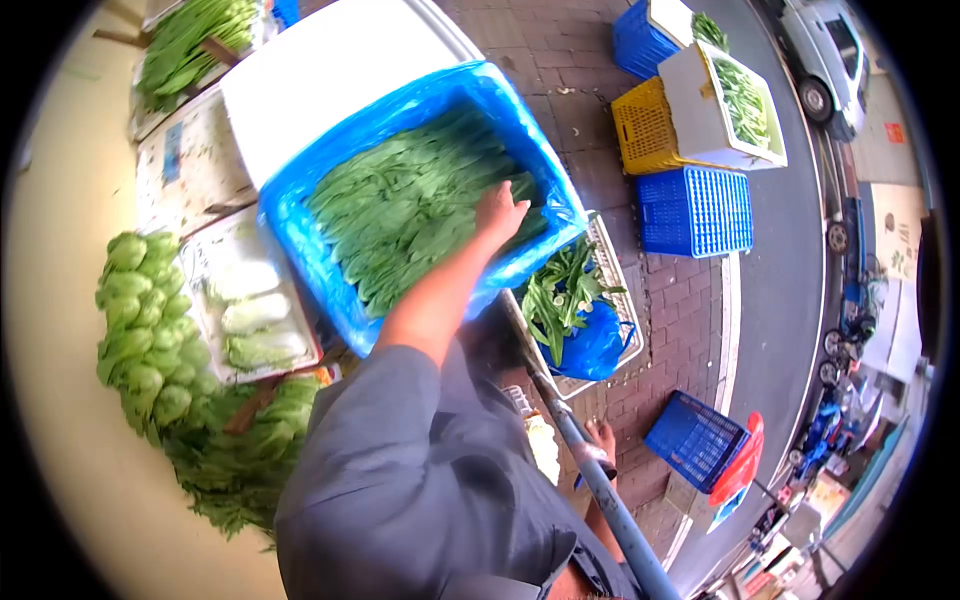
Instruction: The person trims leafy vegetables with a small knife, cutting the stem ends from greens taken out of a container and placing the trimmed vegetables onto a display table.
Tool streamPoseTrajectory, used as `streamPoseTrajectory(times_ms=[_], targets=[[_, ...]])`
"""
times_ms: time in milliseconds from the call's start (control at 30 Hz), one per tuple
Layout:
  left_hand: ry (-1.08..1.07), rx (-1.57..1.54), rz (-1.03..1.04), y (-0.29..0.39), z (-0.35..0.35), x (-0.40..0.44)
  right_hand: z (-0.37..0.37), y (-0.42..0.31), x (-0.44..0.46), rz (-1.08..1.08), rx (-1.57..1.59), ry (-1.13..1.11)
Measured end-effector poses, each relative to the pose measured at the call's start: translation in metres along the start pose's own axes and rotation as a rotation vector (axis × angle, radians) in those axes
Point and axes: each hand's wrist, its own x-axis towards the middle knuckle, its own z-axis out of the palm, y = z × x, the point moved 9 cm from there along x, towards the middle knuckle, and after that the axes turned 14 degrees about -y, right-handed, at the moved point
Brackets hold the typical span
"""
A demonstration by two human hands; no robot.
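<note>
My left hand [502,212] reaches over the crate lined with blue plastic [291,240] and touches the leafy greens [400,190] near their right end. Its thumb and a finger are apart, and nothing shows between them. The greens lie in dense rows. Lower right, my right hand [601,438] hangs beside a grey metal pole [600,485], with a dark band at its wrist. Its visible fingers look apart and nothing can be seen in them; the pole hides part of this hand.
A white basket [632,300] holds loose greens and a blue bag [592,345]. Blue crates [695,212], a yellow crate [645,125] and a white box of green vegetables [705,105] stand by the road. Pale cabbages [255,312] and round green heads [150,330] are at left.
</note>
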Motion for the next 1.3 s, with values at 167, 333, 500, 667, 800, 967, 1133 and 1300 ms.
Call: streamPoseTrajectory(times_ms=[167,333,500,667,800,967,1133,1300], targets=[[-0.334,0.182,-0.086,-0.007,0.046,0.062,0.049,-0.020,-0.078,0.110,0.494,-0.067],[-0.404,0.414,-0.112,-0.003,0.053,0.081,0.058,-0.026,-0.082,0.102,0.427,0.019],[-0.450,0.446,-0.033,0.001,0.038,0.086,0.049,-0.064,-0.065,-0.059,0.321,0.097],[-0.530,0.311,-0.081,0.004,0.012,0.070,0.019,-0.096,-0.040,-0.062,0.168,0.055],[-0.353,0.344,0.122,0.015,-0.016,0.039,-0.005,-0.178,-0.038,-0.054,0.133,0.090],[-0.147,0.157,0.402,0.087,-0.067,-0.045,-0.028,-0.283,-0.027,-0.343,-0.065,0.055],[-0.141,0.146,0.722,0.209,-0.108,-0.134,-0.020,-0.446,-0.076,-0.749,-0.361,0.029],[-0.213,0.103,0.914,0.270,-0.108,-0.202,-0.010,-0.504,-0.111,-0.904,-0.580,0.038]])
